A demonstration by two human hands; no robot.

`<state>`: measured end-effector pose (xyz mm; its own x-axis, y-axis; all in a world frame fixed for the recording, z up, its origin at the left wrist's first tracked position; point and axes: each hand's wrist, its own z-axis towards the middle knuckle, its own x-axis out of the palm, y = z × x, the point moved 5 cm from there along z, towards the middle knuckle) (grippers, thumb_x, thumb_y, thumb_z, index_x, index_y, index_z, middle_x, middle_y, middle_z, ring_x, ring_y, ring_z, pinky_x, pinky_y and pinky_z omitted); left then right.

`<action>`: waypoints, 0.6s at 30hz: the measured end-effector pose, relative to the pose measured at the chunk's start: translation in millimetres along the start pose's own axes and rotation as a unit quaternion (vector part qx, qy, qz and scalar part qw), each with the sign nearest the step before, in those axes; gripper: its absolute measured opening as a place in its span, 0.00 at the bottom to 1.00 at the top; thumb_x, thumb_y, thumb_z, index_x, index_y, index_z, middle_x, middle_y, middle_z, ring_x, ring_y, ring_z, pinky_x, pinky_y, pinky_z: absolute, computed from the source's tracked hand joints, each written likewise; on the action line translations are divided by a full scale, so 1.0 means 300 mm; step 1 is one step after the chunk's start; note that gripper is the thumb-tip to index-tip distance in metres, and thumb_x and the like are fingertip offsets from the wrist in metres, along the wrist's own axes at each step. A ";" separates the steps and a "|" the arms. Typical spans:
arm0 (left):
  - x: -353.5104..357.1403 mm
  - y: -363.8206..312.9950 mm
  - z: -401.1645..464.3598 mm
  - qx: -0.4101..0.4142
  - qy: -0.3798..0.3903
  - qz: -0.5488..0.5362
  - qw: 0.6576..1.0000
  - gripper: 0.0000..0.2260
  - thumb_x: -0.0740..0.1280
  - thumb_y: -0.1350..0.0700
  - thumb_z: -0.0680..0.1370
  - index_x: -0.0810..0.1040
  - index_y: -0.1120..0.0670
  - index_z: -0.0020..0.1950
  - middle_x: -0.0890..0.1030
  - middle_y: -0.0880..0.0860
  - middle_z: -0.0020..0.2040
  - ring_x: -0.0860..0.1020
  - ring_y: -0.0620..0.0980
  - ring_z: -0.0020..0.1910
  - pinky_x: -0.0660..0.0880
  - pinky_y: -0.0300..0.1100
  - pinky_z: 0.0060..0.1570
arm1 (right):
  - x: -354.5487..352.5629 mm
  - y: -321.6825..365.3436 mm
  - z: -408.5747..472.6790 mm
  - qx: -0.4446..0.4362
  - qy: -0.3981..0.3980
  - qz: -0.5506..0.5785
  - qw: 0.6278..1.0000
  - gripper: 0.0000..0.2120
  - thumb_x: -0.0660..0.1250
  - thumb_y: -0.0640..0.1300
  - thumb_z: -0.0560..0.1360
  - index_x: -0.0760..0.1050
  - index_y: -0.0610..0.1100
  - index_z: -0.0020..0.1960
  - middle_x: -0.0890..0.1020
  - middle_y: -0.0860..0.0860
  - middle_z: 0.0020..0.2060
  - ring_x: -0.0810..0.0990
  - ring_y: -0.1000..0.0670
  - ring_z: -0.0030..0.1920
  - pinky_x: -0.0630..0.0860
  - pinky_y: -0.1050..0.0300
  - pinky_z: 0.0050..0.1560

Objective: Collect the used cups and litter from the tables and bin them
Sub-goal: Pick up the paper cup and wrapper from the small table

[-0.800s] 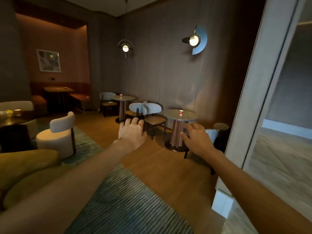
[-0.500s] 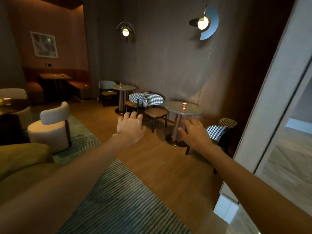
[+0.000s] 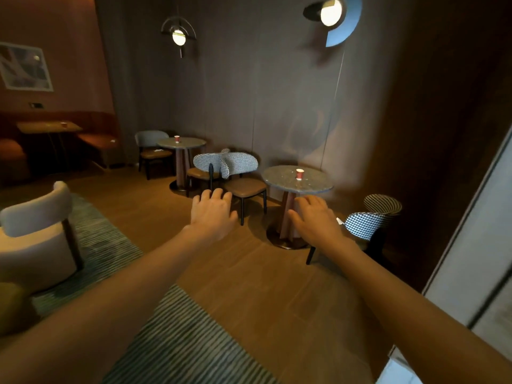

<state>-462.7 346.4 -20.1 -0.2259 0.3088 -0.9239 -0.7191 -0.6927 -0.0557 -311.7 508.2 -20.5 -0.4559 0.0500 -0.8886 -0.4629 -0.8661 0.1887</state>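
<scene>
Left hand point(image 3: 213, 212), right hand point(image 3: 315, 217): fingers apart, empty, well short of desk point(image 3: 321, 187). Red cup point(image 3: 299, 174) upright mid-desk; grasp around wall, keep level.

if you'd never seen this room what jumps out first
Two bare arms stretch forward mid-frame, the left hand and right hand both open and holding nothing. Just beyond the right hand, a red paper cup stands upright on the near round table. Farther back left, a second red cup stands on another round table.
</scene>
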 end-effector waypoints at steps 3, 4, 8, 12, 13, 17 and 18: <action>0.169 -0.037 0.151 0.021 0.029 -0.003 0.999 0.23 0.58 0.45 0.79 0.63 0.52 0.73 0.66 0.52 0.72 0.62 0.56 0.71 0.62 0.53 0.68 | 0.146 -0.094 0.101 0.019 0.037 -0.015 0.999 0.21 0.56 0.53 0.80 0.68 0.44 0.69 0.72 0.45 0.66 0.66 0.44 0.69 0.67 0.45 0.67; 0.228 -0.050 0.206 0.026 0.033 -0.007 0.999 0.23 0.58 0.45 0.80 0.63 0.51 0.72 0.67 0.52 0.71 0.62 0.56 0.71 0.62 0.53 0.68 | 0.196 -0.134 0.139 0.027 0.048 -0.017 0.998 0.21 0.56 0.53 0.80 0.68 0.44 0.69 0.72 0.46 0.66 0.65 0.44 0.69 0.67 0.45 0.67; 0.445 -0.118 0.459 0.047 0.036 -0.019 0.998 0.22 0.59 0.45 0.79 0.64 0.50 0.72 0.67 0.52 0.71 0.62 0.56 0.71 0.62 0.53 0.68 | 0.359 -0.315 0.340 0.039 0.054 -0.026 0.997 0.19 0.56 0.53 0.80 0.70 0.46 0.67 0.73 0.47 0.64 0.67 0.45 0.67 0.68 0.47 0.64; 0.580 -0.215 0.777 0.074 0.040 -0.017 0.996 0.23 0.59 0.45 0.79 0.63 0.51 0.72 0.67 0.53 0.71 0.62 0.56 0.72 0.62 0.53 0.68 | 0.452 -0.523 0.611 0.052 0.033 -0.017 0.998 0.19 0.57 0.53 0.80 0.69 0.46 0.67 0.73 0.46 0.65 0.67 0.45 0.67 0.67 0.46 0.65; 0.597 -0.241 0.869 0.082 0.040 -0.014 0.996 0.23 0.59 0.45 0.79 0.63 0.51 0.72 0.67 0.53 0.71 0.62 0.56 0.71 0.63 0.53 0.67 | 0.463 -0.577 0.686 0.057 0.031 -0.016 0.998 0.20 0.57 0.54 0.80 0.69 0.46 0.67 0.73 0.46 0.65 0.67 0.45 0.68 0.67 0.46 0.65; 0.656 -0.308 1.147 0.100 0.014 -0.011 0.995 0.23 0.59 0.45 0.79 0.64 0.52 0.72 0.68 0.53 0.70 0.64 0.56 0.70 0.65 0.52 0.65 | 0.486 -0.761 0.934 0.071 0.019 -0.036 0.997 0.21 0.57 0.53 0.80 0.68 0.44 0.69 0.72 0.45 0.66 0.66 0.44 0.69 0.67 0.46 0.66; 0.679 -0.320 1.202 0.101 0.016 -0.017 0.995 0.23 0.59 0.45 0.79 0.64 0.52 0.72 0.69 0.53 0.69 0.65 0.56 0.69 0.65 0.52 0.64 | 0.495 -0.796 0.988 0.077 0.019 -0.034 0.996 0.21 0.57 0.53 0.80 0.68 0.44 0.69 0.72 0.44 0.66 0.67 0.44 0.69 0.67 0.46 0.66</action>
<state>-676.6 710.9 -66.6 -0.1801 0.3072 -0.9344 -0.8439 -0.5363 -0.0137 -494.3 870.0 -73.7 -0.3912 0.0839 -0.9165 -0.6035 -0.7752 0.1867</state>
